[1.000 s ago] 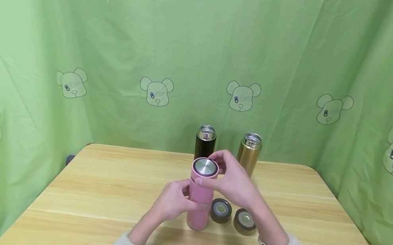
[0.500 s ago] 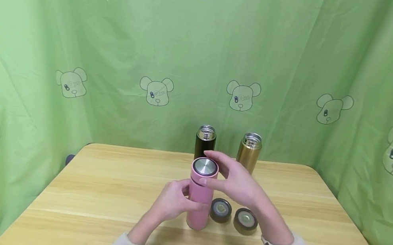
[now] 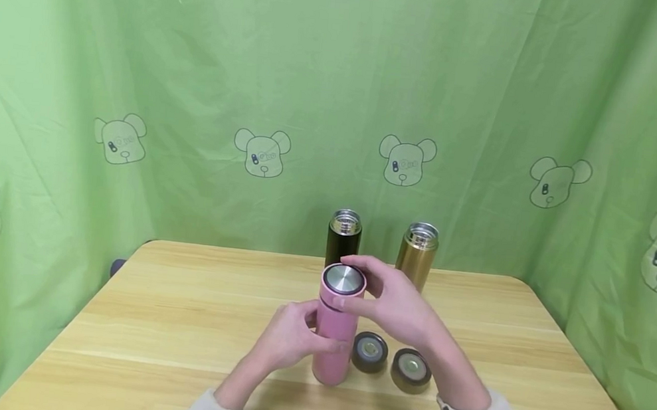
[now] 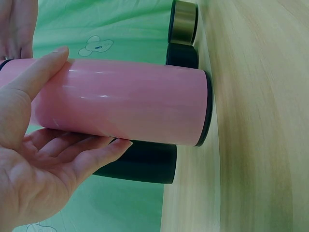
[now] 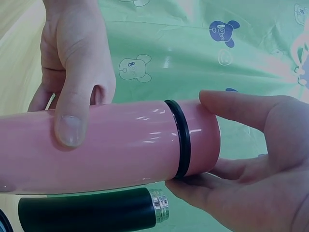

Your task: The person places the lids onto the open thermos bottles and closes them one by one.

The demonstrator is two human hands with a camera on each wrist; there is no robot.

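A pink thermos flask (image 3: 334,339) stands upright in front of me in the head view. Its pink lid (image 5: 203,137) has a brushed-metal top and sits on the body, with a black ring between them. My left hand (image 3: 290,336) grips the body from the left, thumb across the near side; in the left wrist view the fingers (image 4: 104,153) support the other side. With my right hand (image 3: 399,306) I hold the lid from the right, thumb on the near side and fingers round the back. My right palm is hidden in the head view.
Behind the flask stand a lidless black thermos (image 3: 343,243) and a lidless gold thermos (image 3: 416,258). Right of its base, a black lid (image 3: 370,353) and a gold-brown lid (image 3: 410,371) lie underside up on the wooden table (image 3: 172,322). A green curtain (image 3: 184,203) hangs behind.
My right hand has shifted slightly round the lid: its thumb is a little farther right, and its fingers reach farther left along the back. The left hand and flask stay nearly still.
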